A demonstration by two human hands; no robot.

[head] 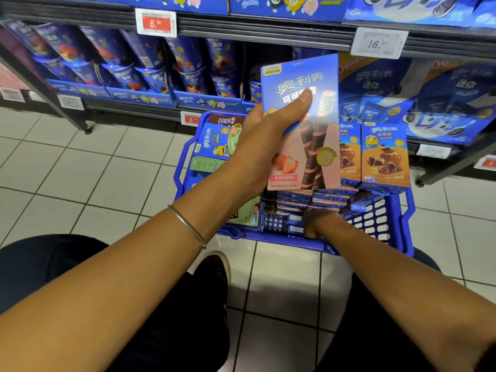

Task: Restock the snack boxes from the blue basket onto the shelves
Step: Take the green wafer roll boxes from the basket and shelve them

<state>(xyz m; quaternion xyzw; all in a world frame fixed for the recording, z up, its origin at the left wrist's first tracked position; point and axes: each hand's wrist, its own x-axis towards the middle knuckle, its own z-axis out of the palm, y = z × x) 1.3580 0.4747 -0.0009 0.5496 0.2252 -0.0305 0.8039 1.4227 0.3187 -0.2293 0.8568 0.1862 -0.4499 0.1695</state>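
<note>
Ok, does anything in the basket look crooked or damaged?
Nothing damaged. In the blue basket, one blue box lies tilted by the right wall, unlike the flat stacks. The left hand holds the strawberry box.

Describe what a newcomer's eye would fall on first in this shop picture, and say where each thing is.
First comes the blue-and-pink strawberry snack box, held upright at the centre by the left hand. Below it the blue basket stands on the white tiled floor, packed with more boxes, and the right hand reaches into it. Behind, shelves carry rows of blue packs.
</note>
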